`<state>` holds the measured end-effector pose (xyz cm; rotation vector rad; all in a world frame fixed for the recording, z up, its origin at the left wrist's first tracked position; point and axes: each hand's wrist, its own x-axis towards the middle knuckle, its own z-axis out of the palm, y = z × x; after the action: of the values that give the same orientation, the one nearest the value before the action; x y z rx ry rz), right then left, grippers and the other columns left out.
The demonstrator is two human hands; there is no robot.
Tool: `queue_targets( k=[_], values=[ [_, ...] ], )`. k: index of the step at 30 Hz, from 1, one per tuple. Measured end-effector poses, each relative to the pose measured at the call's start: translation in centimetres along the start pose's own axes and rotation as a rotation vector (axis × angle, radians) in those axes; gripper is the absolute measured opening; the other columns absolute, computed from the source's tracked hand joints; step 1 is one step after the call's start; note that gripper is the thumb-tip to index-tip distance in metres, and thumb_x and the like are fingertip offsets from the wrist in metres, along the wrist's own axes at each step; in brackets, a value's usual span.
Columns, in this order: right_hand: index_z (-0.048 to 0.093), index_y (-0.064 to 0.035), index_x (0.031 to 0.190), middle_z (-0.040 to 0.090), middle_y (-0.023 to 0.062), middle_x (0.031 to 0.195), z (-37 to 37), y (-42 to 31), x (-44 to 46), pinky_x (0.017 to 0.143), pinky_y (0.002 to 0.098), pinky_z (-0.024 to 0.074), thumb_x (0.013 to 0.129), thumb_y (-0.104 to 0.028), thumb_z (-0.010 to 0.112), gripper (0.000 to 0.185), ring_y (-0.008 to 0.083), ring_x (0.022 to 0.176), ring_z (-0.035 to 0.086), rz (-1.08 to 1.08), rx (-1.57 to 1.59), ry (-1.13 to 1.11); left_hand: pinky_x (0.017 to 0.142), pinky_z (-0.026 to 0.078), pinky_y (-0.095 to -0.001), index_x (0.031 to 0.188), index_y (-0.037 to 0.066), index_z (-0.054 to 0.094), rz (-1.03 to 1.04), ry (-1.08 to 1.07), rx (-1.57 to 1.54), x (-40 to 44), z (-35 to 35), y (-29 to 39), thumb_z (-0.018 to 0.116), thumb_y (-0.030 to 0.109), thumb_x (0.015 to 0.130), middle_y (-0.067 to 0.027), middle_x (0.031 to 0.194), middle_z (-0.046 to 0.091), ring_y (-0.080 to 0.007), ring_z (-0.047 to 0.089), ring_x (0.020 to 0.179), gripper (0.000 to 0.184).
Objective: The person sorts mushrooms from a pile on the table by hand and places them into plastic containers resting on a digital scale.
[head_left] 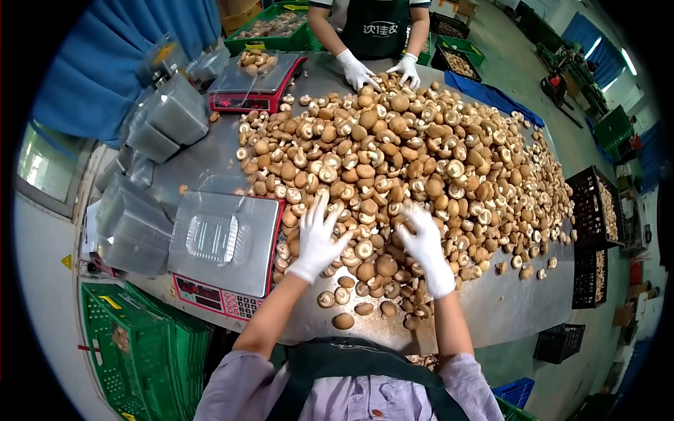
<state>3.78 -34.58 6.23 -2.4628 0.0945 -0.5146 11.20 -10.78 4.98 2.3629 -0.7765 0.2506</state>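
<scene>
A wide heap of brown-capped shiitake mushrooms [421, 147] covers much of the metal table [519, 298]. My left hand [319, 235], in a white glove, lies on the near left part of the heap with its fingers spread. At the near middle, my gloved right hand [424, 242] rests against the mushrooms, its fingers apart and partly in among them. Neither hand holds a mushroom that I can see. To the left of my left hand stands a red-edged scale [263, 245], with a clear plastic tray [214, 238] on its plate.
Stacks of clear plastic trays [133, 224] stand at the left. Across the table a co-worker's gloved hands [357, 70] touch the heap, near a second scale [263, 102] holding mushrooms. Green crates [133, 351] sit low at left, black crates [588, 210] along the right.
</scene>
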Motion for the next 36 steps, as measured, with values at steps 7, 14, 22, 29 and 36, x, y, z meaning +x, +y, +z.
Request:
queue_targets(
  k=[7,14,22,29,36],
  values=[
    [0.031,-0.0123,0.144,0.042,0.0196,0.137,5.8,0.3,4.2,0.101,0.0551,0.0353,0.067,-0.036,0.078,0.094,0.0435,0.125,0.038,-0.081,-0.377,-0.104,0.111,0.008,-0.0610,0.140,0.023,0.044,0.030,-0.151,0.336,4.3,3.1,-1.6,0.065,0.063,0.072,-0.0193,0.152,0.020,-0.0374,0.012,0.142,0.081],
    [0.057,-0.0179,0.125,0.043,0.0184,0.139,5.4,-1.2,-2.2,0.107,0.0568,0.0251,0.084,-0.033,0.060,0.044,0.0349,0.126,0.042,-0.166,-0.324,-0.266,0.107,0.024,-0.0559,0.137,0.022,0.048,-0.092,-0.185,0.130,-3.5,1.2,-2.5,0.065,0.052,0.077,-0.0157,0.149,0.030,-0.0360,0.036,0.131,0.069],
    [0.067,-0.0033,0.104,0.063,0.0125,0.117,-2.0,-1.6,-7.1,0.098,0.0382,0.0435,0.076,-0.007,0.070,0.028,0.0313,0.115,0.055,0.071,0.126,0.059,0.109,0.018,-0.0551,0.130,0.012,0.053,-0.096,0.030,0.163,-11.2,-0.9,-2.4,0.067,0.031,0.081,-0.0153,0.143,0.041,-0.0337,0.038,0.131,0.054],
    [0.062,-0.0078,0.115,0.059,0.0089,0.125,0.7,-3.2,-15.7,0.099,0.0430,0.0404,0.074,-0.024,0.075,0.047,0.0369,0.118,0.049,-0.027,-0.164,-0.148,0.108,0.026,-0.0485,0.131,0.013,0.050,0.177,-0.380,0.133,-13.4,0.9,1.8,0.070,0.042,0.075,-0.0104,0.143,0.039,-0.0295,0.040,0.129,0.066],
    [0.063,-0.0070,0.113,0.060,0.0100,0.121,0.3,-3.6,-17.1,0.096,0.0402,0.0429,0.072,-0.010,0.072,0.042,0.0315,0.113,0.052,0.079,-0.081,0.053,0.091,0.043,-0.0417,0.116,0.008,0.059,0.222,-0.217,-0.034,-14.2,0.1,0.8,0.073,0.030,0.073,-0.0141,0.126,0.050,-0.0323,0.052,0.110,0.050]
  ],
)
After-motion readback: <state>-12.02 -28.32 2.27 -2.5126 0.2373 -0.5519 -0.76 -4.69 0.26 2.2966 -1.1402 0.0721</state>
